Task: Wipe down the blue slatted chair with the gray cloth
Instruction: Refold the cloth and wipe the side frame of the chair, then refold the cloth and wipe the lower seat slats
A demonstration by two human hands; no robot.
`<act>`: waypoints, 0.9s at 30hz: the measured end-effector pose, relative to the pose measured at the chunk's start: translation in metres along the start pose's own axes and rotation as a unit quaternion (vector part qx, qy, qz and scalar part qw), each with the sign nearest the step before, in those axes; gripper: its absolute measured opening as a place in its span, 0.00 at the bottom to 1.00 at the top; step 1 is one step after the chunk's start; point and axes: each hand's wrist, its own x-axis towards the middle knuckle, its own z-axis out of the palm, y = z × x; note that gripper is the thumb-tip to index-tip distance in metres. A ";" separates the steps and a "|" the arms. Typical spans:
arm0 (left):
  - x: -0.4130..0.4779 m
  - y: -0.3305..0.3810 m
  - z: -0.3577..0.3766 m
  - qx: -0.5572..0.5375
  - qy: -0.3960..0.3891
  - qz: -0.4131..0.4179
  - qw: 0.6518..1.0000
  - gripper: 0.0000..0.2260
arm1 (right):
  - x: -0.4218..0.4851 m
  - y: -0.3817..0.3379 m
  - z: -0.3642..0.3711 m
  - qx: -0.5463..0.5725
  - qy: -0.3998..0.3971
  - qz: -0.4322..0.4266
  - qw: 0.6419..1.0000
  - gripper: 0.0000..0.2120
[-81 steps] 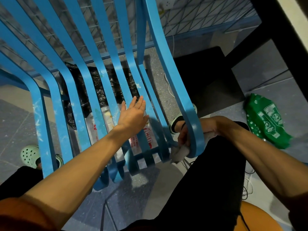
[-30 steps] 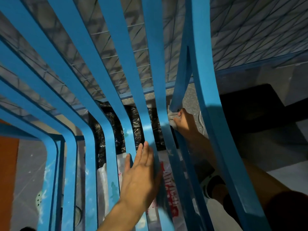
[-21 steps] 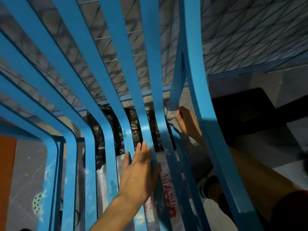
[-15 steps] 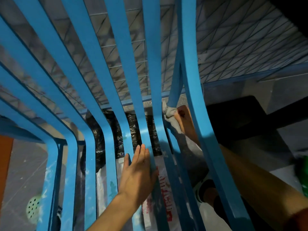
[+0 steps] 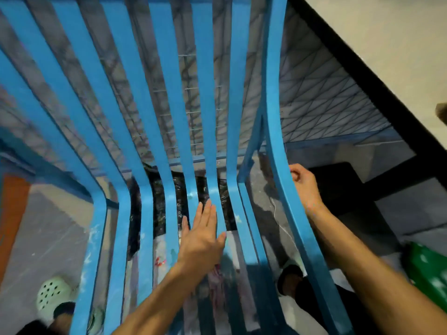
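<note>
Flat and open, my left hand (image 5: 202, 240) lies palm down on the seat of the blue chair (image 5: 167, 131), fingers straight and close together, spread across two of the middle slats just in front of the bend where the seat turns up into the back. My thumb points right toward the next slat over. My right hand (image 5: 303, 187) is out at the chair's right side, curled into a loose fist just beside the outer edge of the thick side rail (image 5: 287, 197), fingers folded in. I cannot tell whether it is holding anything; the gray cloth does not show in my view, neither in that fist nor on the slats.

Around my hands the slats run in long curves from the bottom of my view up to the top. Several carry pale smudges and specks, thickest on the left ones near the bend. Through the gaps I see a crumpled black plastic bag (image 5: 158, 204) on the floor under the seat and a pale sheet with red print (image 5: 217, 274) nearer to me. My left foot in a pale green perforated clog (image 5: 52, 294) shows at lower left. A green bag (image 5: 425, 272) lies on the floor at lower right, and a wire mesh panel (image 5: 321, 105) stands behind the chair.
</note>
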 end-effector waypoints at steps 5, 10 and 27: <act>-0.053 -0.010 -0.006 -0.228 0.076 0.030 0.970 0.26 | -0.076 -0.030 -0.040 -0.070 0.091 -0.078 0.990 0.02; -0.092 -0.023 -0.018 -0.556 0.106 -0.112 0.817 0.20 | -0.143 -0.084 -0.028 -0.086 0.094 -0.187 0.974 0.04; -0.229 -0.059 -0.047 -0.785 0.142 -0.164 0.581 0.16 | -0.268 -0.041 0.137 -0.254 -0.187 -0.098 0.944 0.02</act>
